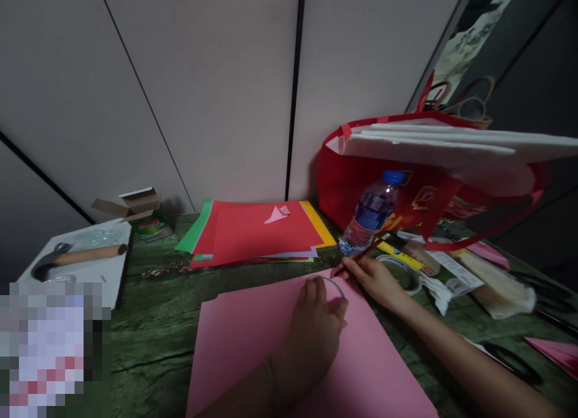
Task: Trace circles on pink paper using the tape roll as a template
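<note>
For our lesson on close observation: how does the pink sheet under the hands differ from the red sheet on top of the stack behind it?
The pink sheet lies alone on the green table, near the viewer; the red sheet tops a stack of coloured sheets by the wall. The left hand presses on the pink sheet while the right hand holds a pencil at it; the red sheet bears only a small folded pink piece. Both lie flat.

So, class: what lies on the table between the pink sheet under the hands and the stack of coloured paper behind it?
In the head view, only bare green table lies between the pink sheet and the paper stack.
</note>
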Motion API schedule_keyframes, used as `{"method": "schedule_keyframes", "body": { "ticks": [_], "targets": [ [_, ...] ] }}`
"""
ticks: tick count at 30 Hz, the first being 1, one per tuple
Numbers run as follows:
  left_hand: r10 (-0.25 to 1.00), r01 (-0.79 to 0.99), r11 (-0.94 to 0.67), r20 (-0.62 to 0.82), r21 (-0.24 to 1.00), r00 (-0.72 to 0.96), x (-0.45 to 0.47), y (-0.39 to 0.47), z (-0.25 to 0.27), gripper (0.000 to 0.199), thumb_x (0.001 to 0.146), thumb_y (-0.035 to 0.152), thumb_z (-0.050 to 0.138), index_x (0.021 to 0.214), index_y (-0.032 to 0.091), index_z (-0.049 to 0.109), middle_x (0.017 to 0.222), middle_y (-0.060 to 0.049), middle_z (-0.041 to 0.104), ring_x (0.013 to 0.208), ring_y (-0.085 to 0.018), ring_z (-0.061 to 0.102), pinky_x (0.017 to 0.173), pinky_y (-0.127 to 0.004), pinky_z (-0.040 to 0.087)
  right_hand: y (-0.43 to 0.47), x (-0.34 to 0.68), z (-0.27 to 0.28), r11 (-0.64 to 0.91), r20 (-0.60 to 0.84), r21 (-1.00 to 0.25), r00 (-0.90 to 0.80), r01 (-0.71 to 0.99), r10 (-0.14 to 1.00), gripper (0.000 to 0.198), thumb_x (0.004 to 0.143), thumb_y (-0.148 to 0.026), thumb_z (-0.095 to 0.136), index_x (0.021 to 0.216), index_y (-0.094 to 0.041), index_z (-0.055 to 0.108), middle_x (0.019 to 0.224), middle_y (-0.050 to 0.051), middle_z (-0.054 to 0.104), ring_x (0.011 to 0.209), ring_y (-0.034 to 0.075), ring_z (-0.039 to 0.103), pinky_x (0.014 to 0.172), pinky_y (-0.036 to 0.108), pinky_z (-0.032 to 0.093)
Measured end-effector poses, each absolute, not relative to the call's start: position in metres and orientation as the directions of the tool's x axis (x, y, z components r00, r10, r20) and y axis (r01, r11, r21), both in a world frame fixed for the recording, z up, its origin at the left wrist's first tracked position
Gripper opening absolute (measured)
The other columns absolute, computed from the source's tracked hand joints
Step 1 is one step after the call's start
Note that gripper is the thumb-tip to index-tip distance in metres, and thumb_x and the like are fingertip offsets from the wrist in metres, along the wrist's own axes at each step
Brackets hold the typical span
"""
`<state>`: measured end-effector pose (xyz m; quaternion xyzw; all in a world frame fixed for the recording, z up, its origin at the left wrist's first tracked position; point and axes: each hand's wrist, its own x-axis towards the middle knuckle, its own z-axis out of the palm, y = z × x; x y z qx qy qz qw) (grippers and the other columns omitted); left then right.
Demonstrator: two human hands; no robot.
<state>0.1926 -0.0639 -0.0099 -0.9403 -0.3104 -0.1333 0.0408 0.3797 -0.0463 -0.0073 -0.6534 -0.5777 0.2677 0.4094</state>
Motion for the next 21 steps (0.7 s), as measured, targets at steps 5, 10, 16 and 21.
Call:
{"method": "schedule_keyframes", "body": {
  "ticks": [5,10,16,21],
  "targets": [
    [0.541,0.559,-0.829,0.235,-0.008,0.807,0.189,-0.058,-0.009,0.024,0.088,0.037,0.058,0.106,0.021,0.062,0.105,-0.012,0.057,0.102,-0.028,0.051,0.082,-0.04,0.046,-0.069,0.384,-0.017,-0.047,0.08,-0.902,0.271,0.43,0.959,0.059,0.074,-0.073,0.051,0.059,-0.02,0.07,0.058,0.007,0.066,0.062,0.023,0.063,0.06,0.031,0.05],
    [0.503,0.524,-0.852,0.244,-0.024,0.829,0.185,-0.054,-0.011,0.021,0.091,0.022,0.048,0.108,0.021,0.06,0.101,-0.011,0.054,0.1,-0.027,0.048,0.084,-0.04,0.043,-0.089,0.377,-0.019,-0.058,0.076,-0.927,0.337,0.372,0.938,0.06,0.072,-0.074,0.053,0.061,-0.018,0.072,0.078,0.01,0.072,0.075,0.027,0.066,0.068,0.035,0.053],
    [0.437,0.446,-0.895,0.179,-0.011,0.881,0.181,-0.048,0.007,0.017,0.092,0.023,0.045,0.1,0.02,0.06,0.089,-0.008,0.052,0.089,-0.024,0.048,0.078,-0.035,0.043,-0.104,0.37,-0.02,-0.055,0.058,-0.955,0.367,0.29,0.929,0.056,0.072,-0.071,0.057,0.077,-0.019,0.075,0.087,0.011,0.074,0.083,0.029,0.067,0.079,0.039,0.052],
    [0.433,0.436,-0.9,0.1,-0.004,0.896,0.18,-0.047,0.023,0.022,0.092,0.021,0.044,0.105,0.024,0.061,0.09,-0.008,0.053,0.089,-0.023,0.049,0.077,-0.033,0.043,-0.11,0.371,-0.026,-0.062,0.044,-0.962,0.375,0.265,0.926,0.054,0.072,-0.07,0.058,0.076,-0.018,0.075,0.097,0.014,0.073,0.094,0.033,0.065,0.09,0.046,0.048]
  ]
}}
